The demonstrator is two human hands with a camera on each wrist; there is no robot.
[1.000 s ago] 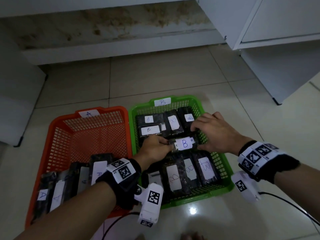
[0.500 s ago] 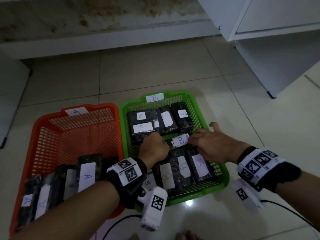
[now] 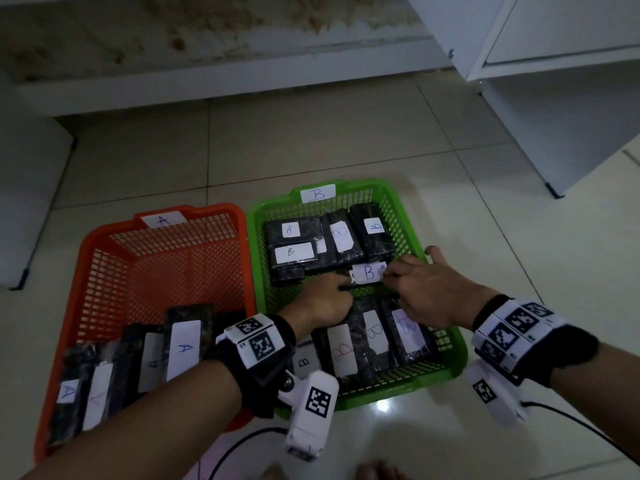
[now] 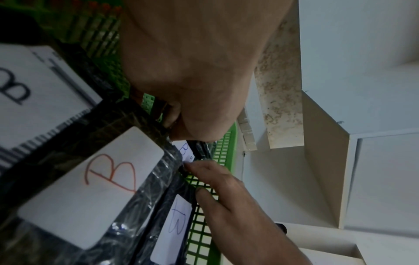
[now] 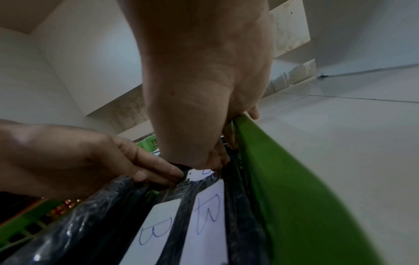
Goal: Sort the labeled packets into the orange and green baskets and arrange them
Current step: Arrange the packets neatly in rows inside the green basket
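On the tiled floor stand an orange basket (image 3: 86, 251) tagged A and a green basket (image 3: 363, 184) tagged B. Both hands grip one black packet with a white B label (image 3: 369, 273) low in the green basket's middle, between a far row of B packets (image 3: 332, 240) and a near row (image 3: 377, 341). My left hand (image 3: 332, 292) pinches its left end and my right hand (image 3: 408, 282) its right end by the basket wall. The label (image 4: 186, 150) (image 5: 199, 173) peeps out between the fingers in both wrist views. Several A packets (image 3: 145, 358) lie at the orange basket's near end.
A white cabinet (image 3: 554, 98) stands at the far right and another white unit (image 3: 27, 202) at the left. A stained wall base (image 3: 225, 74) runs across the back. A black cable (image 3: 588, 434) trails on the floor near me.
The B packet has sunk lower into the gap between the two rows, with both hands still on it. My head view has shifted slightly.
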